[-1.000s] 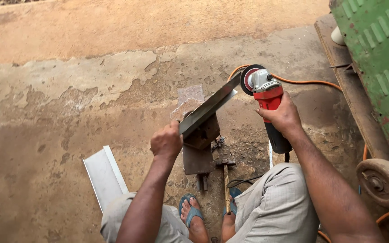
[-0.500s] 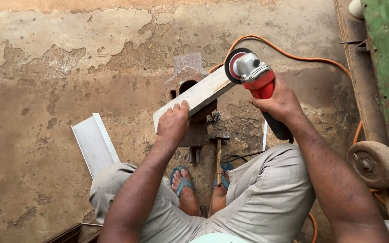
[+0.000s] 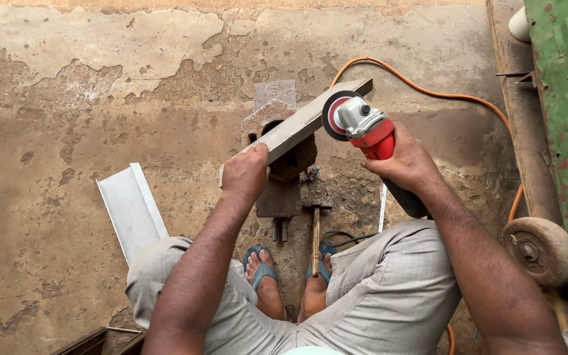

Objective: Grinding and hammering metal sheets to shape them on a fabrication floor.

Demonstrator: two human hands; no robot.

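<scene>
On cracked concrete floor [image 3: 100,98]: left hand [image 3: 244,172] clasps metal bar [image 3: 310,121]; right hand [image 3: 405,164] grips angle grinder [image 3: 363,128].

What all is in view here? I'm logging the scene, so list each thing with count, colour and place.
angle grinder: one, red and silver, disc at the bar's upper edge
metal bar: one, pale grey, lying slanted across the stand
metal stand: one, rusty brown, on the ground ahead of the feet
hammer: one, wooden handle, on the ground between the feet
metal sheet: one, white-grey, on the ground at left
cable: one, orange, curving from the bar's far end toward the cart
cart: one, green, right edge
wheel: one, dusty tan, lower right
sandals: two, blue, on the feet
left hand: grip on the bar's near end
right hand: grip on the grinder body
</scene>
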